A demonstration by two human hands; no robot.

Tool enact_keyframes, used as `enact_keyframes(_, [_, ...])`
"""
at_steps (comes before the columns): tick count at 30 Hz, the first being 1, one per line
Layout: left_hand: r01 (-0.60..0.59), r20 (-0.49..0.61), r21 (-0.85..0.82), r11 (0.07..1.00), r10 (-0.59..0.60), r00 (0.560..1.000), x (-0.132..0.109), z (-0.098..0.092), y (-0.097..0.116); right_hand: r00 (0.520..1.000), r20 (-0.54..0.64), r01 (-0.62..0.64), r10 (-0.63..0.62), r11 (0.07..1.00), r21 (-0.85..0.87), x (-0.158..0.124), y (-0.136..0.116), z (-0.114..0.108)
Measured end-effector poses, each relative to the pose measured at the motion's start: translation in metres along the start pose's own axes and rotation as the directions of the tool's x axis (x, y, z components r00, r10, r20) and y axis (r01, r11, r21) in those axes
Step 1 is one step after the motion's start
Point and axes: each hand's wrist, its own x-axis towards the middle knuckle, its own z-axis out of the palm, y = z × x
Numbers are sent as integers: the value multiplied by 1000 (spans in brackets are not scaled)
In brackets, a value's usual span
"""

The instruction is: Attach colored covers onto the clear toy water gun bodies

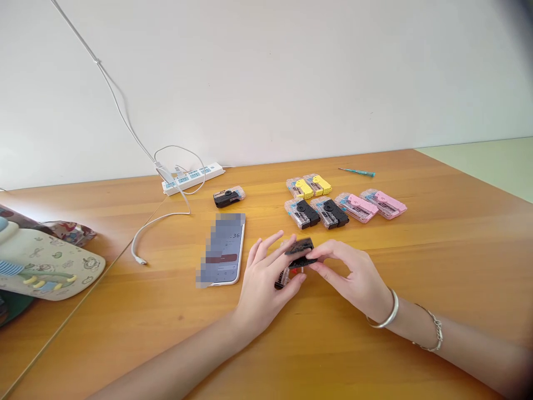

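Both my hands meet over the middle of the wooden table. My left hand and my right hand together pinch a small black and clear cartridge, with something red showing under it. My left fingers are partly stretched, thumb and forefinger on the piece. My right fingertips grip its right end. Beyond them lie several similar cartridges: two yellow ones, two black ones and two pink ones. One more black cartridge lies apart at the left.
A phone lies screen up left of my hands. A white power strip with cables sits by the wall. A loose white cable end lies nearby. A teal screwdriver is at the back. A patterned bag is at far left.
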Motion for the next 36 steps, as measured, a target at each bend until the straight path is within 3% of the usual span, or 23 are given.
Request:
enact_keyframes(5, [72, 93, -273, 959, -48, 995, 2, -1, -4, 993, -30, 114, -115, 992, -48, 4, 6, 1])
enact_keyframes(8, [107, 102, -471, 876, -67, 993, 3, -2, -3, 991, -4, 134, -135, 989, -56, 7, 8, 1])
enact_keyframes(12, [279, 172, -605, 745, -220, 960, 5, -2, -3, 982, 56, 186, -182, 980, -68, 8, 11, -1])
enact_keyframes(14, [347, 198, -644, 682, -290, 936, 6, -1, -3, 982, 74, 179, -172, 979, -97, 10, 13, -5])
enact_keyframes(18, [371, 201, -707, 603, -331, 922, 7, 0, -5, 987, 137, 118, -80, 949, -292, 13, 20, -13])
enact_keyframes(22, [372, 175, -676, 636, -352, 920, 7, 0, -7, 956, 294, 144, -6, 881, -451, 15, 27, -14])
enact_keyframes(25, [372, 171, -635, 677, -347, 922, 6, 1, -8, 946, 323, 123, 34, 882, -454, 15, 31, -12])
enact_keyframes(30, [370, 153, -578, 727, -349, 925, 6, 0, -8, 991, 131, 59, -23, 958, -280, 14, 23, -13])
enact_keyframes(33, [361, 140, -526, 770, -339, 930, 6, -1, -7, 990, 26, 138, -136, 971, -196, 11, 11, -12])
enact_keyframes(36, [308, 134, -462, 832, -278, 951, 6, -2, -4, 961, -2, 270, -276, 943, -197, 5, 2, -9])
